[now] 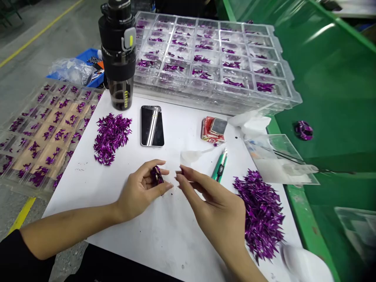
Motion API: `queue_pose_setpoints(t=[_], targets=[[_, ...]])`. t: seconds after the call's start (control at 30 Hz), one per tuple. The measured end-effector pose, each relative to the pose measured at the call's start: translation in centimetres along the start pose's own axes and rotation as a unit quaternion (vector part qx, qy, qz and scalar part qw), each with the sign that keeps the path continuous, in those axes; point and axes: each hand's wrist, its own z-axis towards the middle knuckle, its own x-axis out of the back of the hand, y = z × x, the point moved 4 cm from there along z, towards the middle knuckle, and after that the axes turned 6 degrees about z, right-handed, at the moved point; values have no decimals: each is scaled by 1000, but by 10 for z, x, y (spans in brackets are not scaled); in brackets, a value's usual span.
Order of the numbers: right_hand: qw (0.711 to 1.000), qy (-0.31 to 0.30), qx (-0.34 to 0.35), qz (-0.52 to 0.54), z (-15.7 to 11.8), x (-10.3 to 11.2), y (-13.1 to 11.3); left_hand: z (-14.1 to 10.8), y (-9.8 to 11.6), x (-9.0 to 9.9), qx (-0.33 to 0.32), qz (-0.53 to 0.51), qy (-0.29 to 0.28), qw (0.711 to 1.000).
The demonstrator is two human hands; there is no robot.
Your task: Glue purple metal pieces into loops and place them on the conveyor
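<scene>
My left hand is curled around a small purple and dark rounded part, held between thumb and fingers. Just to its right, my right hand pinches a tiny dark purple piece in its fingertips, a little apart from the rounded part. A large heap of shiny purple pointed pieces lies beside my right wrist. Another heap of purple pieces sits beyond my left hand. A green utility knife rests on the white table surface, partly behind my right hand.
A phone and a tall black bottle stand near the back. Behind are stacked clear compartment trays; another tray is at left. A metal block tops a red packet. A green conveyor carries a purple part.
</scene>
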Motion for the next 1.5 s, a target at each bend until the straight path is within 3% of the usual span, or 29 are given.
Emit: queue_pose_setpoints(t=[0.1, 0.17, 0.4, 0.53, 0.67, 0.77, 0.87, 1.0, 1.1, 1.2, 1.23, 1.3, 1.37, 1.4, 1.47, 1.5], targets=[[987, -31, -85, 133, -5, -11, -3, -3, -2, -1, -24, 39, 6, 999], [982, -48, -101, 152, -8, -18, -6, -4, -3, -1, -34, 55, 7, 998], [989, -32, -87, 112, -13, -22, -15, -5, -7, -2, -63, 78, 6, 995], [996, -26, -35, 77, -15, -23, -19, -5, -2, -2, -81, 113, 8, 990], [998, -30, -11, 50, -9, -17, -14, -1, 4, -1, -73, 116, -50, 989], [985, -109, -74, 111, -3, -16, -4, 1, 6, -1, -71, 131, -117, 982], [964, -188, -120, 145, -2, -18, -1, 1, 6, 1, -85, 161, -138, 974], [970, -162, -132, 127, 0, -19, 0, -1, 5, 0, -73, 184, -135, 971], [967, -193, -114, 118, 1, -16, -3, -3, 5, -2, -45, 142, -125, 981], [977, -198, -58, 52, 2, 4, -11, -7, 5, -4, -27, 138, -95, 985], [987, -156, -37, 12, 4, 18, -13, -8, 5, -4, -31, 153, -87, 984], [995, 4, -9, -100, 9, 59, -14, -10, 6, -5, -49, 192, -75, 977], [959, 167, -30, -229, 15, 104, -5, -12, 7, -6, -73, 226, -61, 969], [934, 211, -54, -283, 20, 124, 5, -13, 7, -6, -90, 243, -54, 964], [903, 235, -102, -345, 31, 155, 35, -13, 7, -5, -140, 278, -37, 950], [901, 224, -107, -355, 37, 165, 53, -13, 7, -5, -177, 293, -29, 939]])
